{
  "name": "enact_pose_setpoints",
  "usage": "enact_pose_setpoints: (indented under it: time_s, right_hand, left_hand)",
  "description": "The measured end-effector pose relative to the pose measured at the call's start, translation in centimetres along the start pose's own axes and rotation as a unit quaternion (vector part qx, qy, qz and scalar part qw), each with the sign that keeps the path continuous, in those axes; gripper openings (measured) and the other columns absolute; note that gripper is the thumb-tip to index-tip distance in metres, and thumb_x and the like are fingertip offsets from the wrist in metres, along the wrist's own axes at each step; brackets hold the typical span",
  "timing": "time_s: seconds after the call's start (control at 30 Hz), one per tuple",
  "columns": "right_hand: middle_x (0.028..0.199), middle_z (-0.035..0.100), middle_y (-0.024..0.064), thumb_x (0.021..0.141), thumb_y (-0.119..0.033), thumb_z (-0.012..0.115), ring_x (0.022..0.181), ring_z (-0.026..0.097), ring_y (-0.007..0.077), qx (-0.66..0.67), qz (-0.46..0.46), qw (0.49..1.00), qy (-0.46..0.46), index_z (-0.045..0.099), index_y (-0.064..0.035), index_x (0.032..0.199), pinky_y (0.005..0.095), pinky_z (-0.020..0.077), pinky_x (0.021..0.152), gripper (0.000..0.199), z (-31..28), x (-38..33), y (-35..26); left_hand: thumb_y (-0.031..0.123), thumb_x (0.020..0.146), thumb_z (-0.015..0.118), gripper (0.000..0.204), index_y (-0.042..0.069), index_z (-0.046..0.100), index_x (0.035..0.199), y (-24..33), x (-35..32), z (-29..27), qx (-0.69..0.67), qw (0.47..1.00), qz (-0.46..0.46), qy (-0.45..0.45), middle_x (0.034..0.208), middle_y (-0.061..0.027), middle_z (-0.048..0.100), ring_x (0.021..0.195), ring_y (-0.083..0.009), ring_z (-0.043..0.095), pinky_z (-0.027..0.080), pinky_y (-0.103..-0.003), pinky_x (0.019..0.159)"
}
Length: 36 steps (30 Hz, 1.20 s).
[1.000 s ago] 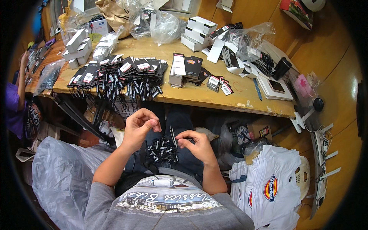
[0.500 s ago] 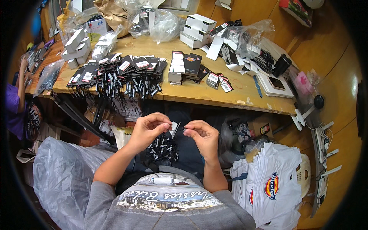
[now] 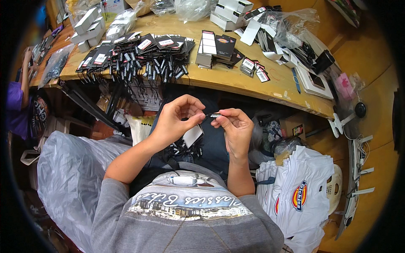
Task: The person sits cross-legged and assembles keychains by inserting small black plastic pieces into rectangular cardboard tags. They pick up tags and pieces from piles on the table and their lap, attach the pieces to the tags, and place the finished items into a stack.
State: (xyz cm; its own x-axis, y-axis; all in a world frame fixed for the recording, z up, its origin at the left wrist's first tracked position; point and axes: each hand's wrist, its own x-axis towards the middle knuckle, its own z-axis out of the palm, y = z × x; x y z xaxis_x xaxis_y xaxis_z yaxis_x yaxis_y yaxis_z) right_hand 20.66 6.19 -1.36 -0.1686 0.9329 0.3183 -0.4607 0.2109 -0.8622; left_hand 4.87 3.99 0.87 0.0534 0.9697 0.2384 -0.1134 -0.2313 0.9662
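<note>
Just above my lap, both hands are raised with the fingertips nearly meeting. My right hand (image 3: 234,126) pinches a small black seal tag (image 3: 215,115) with white lettering, its end pointing toward the left fingers. The thumb and forefinger of my left hand (image 3: 184,120) are closed at the thin dark cord by that end. Under my left hand is a white card tag (image 3: 193,134); how it is held is hidden. A bunch of black corded seal tags (image 3: 185,150) lies on my lap, partly behind my left wrist.
Black hang tags (image 3: 147,52) with dangling cords line the table's (image 3: 270,90) front edge. Stacked tags (image 3: 206,49), white boxes (image 3: 230,14) and a phone (image 3: 317,81) lie there too. White shirts (image 3: 297,181) sit at my right, a plastic bag (image 3: 71,173) at my left. Another person's purple sleeve (image 3: 17,105) shows far left.
My view has tipped downward, so the table sits higher. Both hands have risen and shifted slightly right, closer together. The seal tag and the white card now show more plainly.
</note>
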Motion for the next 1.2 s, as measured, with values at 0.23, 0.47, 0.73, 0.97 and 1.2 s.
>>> enact_pose_setpoints:
  time_s: [0.23, 0.47, 0.73, 0.97, 1.2]
  right_hand:
    - [0.073, 0.057, 0.0106, 0.069, 0.007, 0.058, 0.061, 0.057, 0.0160, -0.034, -0.011, 0.999, -0.006, 0.055, 0.0046, 0.081, 0.0227, 0.0475, 0.055, 0.013, 0.3, 0.0, -0.3]
    - [0.071, 0.056, 0.0096, 0.068, 0.009, 0.058, 0.061, 0.057, 0.0144, -0.096, -0.026, 0.993, -0.058, 0.056, 0.0042, 0.081, 0.0216, 0.0476, 0.054, 0.014, 0.3, -0.1, -0.4]
    - [0.068, 0.058, 0.0109, 0.071, 0.001, 0.058, 0.055, 0.056, 0.0138, -0.081, 0.130, 0.987, -0.053, 0.053, 0.0032, 0.084, 0.0204, 0.0443, 0.049, 0.014, -0.6, 0.5, 0.2]
    - [0.056, 0.055, 0.0084, 0.076, -0.004, 0.055, 0.041, 0.049, 0.0097, -0.066, 0.028, 0.990, 0.119, 0.044, -0.0013, 0.075, 0.0174, 0.0361, 0.037, 0.012, -2.1, 4.3, 4.6]
    - [0.052, 0.053, 0.0085, 0.075, -0.001, 0.054, 0.039, 0.047, 0.0074, -0.135, -0.007, 0.978, 0.161, 0.041, 0.0001, 0.072, 0.0183, 0.0349, 0.033, 0.013, -2.2, 5.9, 6.1]
  left_hand:
    - [0.001, 0.070, 0.061, 0.014, -0.001, 0.052, 0.080, 0.1, 0.2, -0.1, 0.075, 0.997, 0.022, -0.006, 0.069, -0.0021, 0.055, 0.065, -0.0059, 0.053, 0.044, -0.019, 0.059]
    - [-0.001, 0.068, 0.060, 0.014, -0.003, 0.051, 0.079, 0.1, 0.4, -0.5, 0.140, 0.987, 0.063, -0.048, 0.067, -0.0068, 0.055, 0.062, -0.0094, 0.054, 0.044, -0.022, 0.056]
    - [0.002, 0.072, 0.058, 0.022, -0.001, 0.047, 0.090, -2.3, 3.2, -0.8, 0.075, 0.994, 0.015, -0.082, 0.081, -0.0067, 0.054, 0.079, -0.0117, 0.052, 0.042, -0.024, 0.073]
    - [0.021, 0.077, 0.057, 0.053, 0.004, 0.029, 0.119, -8.9, 4.8, -0.7, -0.162, 0.958, -0.150, -0.181, 0.106, -0.0071, 0.048, 0.093, -0.0094, 0.045, 0.036, -0.024, 0.081]
    - [0.012, 0.078, 0.055, 0.038, 0.003, 0.038, 0.110, -9.9, 6.0, 0.8, -0.137, 0.957, -0.216, -0.134, 0.093, -0.0022, 0.054, 0.085, -0.0076, 0.050, 0.043, -0.024, 0.072]
